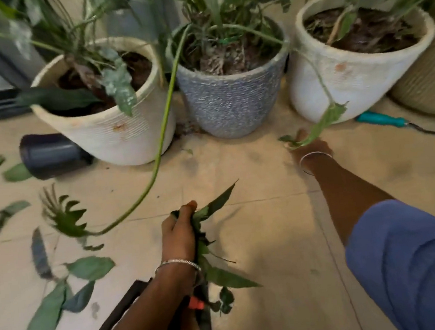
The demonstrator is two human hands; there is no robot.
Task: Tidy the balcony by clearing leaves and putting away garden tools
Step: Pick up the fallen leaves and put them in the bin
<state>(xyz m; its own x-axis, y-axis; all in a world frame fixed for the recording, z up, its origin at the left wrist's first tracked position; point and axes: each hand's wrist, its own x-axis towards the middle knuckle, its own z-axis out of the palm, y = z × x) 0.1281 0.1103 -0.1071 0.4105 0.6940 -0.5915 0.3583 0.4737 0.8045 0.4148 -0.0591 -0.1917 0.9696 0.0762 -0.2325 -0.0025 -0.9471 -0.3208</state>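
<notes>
L hand [178, 237] clutches leaf bunch [221, 276]; R hand [313, 150] at floor leaf [287, 139], grip unclear, so may snag live hanging leaf [331, 116].

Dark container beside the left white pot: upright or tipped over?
Tipped over. The dark container lies on its side on the floor, one end beside the left white pot.

One head-worn view looks steeply down and forward, close over the tiled floor [271, 239]; grey pot [229, 102] at 12 o'clock.
</notes>
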